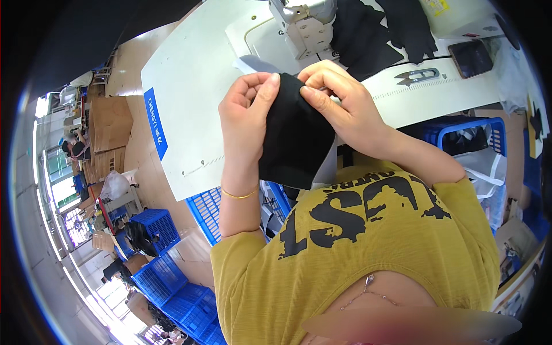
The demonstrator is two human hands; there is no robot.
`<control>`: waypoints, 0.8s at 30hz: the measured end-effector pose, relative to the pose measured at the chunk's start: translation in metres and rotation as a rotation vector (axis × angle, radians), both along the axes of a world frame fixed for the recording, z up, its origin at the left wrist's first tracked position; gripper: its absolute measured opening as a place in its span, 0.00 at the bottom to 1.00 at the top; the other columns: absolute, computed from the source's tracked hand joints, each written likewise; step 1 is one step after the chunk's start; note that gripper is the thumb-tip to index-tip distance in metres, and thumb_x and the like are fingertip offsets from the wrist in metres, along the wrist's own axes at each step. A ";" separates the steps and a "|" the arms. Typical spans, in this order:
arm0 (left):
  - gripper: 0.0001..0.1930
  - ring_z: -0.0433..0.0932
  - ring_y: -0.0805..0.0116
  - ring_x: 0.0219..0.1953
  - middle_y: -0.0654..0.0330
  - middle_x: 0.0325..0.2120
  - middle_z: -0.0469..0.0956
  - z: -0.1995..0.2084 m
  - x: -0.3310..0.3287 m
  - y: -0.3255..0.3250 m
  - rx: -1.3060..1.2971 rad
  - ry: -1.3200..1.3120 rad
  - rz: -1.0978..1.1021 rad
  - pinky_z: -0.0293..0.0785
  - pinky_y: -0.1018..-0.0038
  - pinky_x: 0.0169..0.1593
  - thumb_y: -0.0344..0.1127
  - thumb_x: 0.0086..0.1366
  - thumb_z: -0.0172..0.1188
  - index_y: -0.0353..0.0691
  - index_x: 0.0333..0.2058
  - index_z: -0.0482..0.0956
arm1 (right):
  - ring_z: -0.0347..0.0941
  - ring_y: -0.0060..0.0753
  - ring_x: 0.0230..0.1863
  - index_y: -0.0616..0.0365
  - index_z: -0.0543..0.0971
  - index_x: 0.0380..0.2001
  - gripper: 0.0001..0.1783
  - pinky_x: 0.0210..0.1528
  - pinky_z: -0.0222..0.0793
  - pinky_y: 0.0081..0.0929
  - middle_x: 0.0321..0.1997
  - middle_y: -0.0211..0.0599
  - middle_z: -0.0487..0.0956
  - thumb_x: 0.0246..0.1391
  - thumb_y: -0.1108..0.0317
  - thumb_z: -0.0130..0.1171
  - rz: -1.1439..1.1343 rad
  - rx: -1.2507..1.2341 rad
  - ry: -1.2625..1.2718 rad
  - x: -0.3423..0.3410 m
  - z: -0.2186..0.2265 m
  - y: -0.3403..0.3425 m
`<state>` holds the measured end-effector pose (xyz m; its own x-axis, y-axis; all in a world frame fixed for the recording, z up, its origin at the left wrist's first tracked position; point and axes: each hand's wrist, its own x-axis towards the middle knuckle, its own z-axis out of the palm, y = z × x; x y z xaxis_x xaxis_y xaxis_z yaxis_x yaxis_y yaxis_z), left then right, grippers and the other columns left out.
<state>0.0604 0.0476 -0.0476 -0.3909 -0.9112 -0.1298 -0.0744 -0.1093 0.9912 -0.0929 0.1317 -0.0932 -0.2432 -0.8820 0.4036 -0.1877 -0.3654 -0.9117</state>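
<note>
A piece of black fabric [294, 135] hangs between my two hands in front of the sewing machine [305, 29]. My left hand [247, 103] pinches its upper left edge between thumb and fingers. At the upper right edge, my right hand [339, 98] grips the same fabric, thumb against curled fingers. The cloth drops below the table's front edge toward my shirt. A pale, light-coloured piece [325, 169] shows behind its lower right side; whether it is joined to the black fabric I cannot tell. Both hands are above the front of the white table [190, 109].
More black fabric pieces [368, 40] lie right of the machine. Thread snips [417, 76] and a phone [470, 58] rest on the table at the right. Blue plastic baskets stand below the table, one at the right [468, 126] and one at the left [206, 213]. Blue crates [172, 287] stand further left.
</note>
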 end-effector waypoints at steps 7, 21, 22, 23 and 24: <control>0.08 0.68 0.82 0.28 0.69 0.24 0.75 0.011 0.009 -0.001 -0.441 -0.267 -0.087 0.65 0.84 0.35 0.30 0.65 0.65 0.35 0.29 0.75 | 0.71 0.26 0.36 0.61 0.74 0.35 0.09 0.40 0.68 0.24 0.36 0.33 0.75 0.57 0.69 0.63 0.121 0.040 0.031 -0.002 0.002 0.012; 0.04 0.73 0.82 0.28 0.66 0.26 0.78 0.000 -0.004 -0.017 0.043 0.035 -0.152 0.66 0.84 0.33 0.27 0.64 0.61 0.32 0.32 0.81 | 0.71 0.15 0.31 0.60 0.79 0.36 0.10 0.35 0.68 0.22 0.28 0.24 0.78 0.60 0.64 0.64 0.282 0.291 -0.293 -0.053 -0.020 0.013; 0.04 0.73 0.82 0.28 0.66 0.26 0.78 -0.002 0.002 -0.014 0.050 0.076 -0.114 0.66 0.84 0.33 0.26 0.65 0.60 0.32 0.32 0.81 | 0.75 0.20 0.34 0.60 0.79 0.35 0.09 0.39 0.71 0.25 0.29 0.32 0.79 0.60 0.64 0.63 0.100 0.108 0.008 -0.066 -0.019 0.016; 0.04 0.73 0.82 0.28 0.66 0.26 0.78 -0.001 0.001 -0.012 0.054 0.087 -0.128 0.66 0.84 0.33 0.26 0.65 0.60 0.32 0.32 0.81 | 0.76 0.21 0.36 0.59 0.79 0.36 0.08 0.39 0.71 0.25 0.31 0.33 0.80 0.59 0.65 0.63 -0.173 -0.024 0.396 -0.096 -0.016 0.016; 0.04 0.72 0.83 0.28 0.67 0.26 0.78 0.002 0.004 -0.009 0.036 0.091 -0.106 0.65 0.85 0.34 0.26 0.65 0.60 0.33 0.32 0.80 | 0.78 0.23 0.37 0.58 0.80 0.36 0.07 0.39 0.71 0.25 0.32 0.35 0.81 0.59 0.66 0.63 -0.439 -0.158 0.776 -0.125 -0.016 0.017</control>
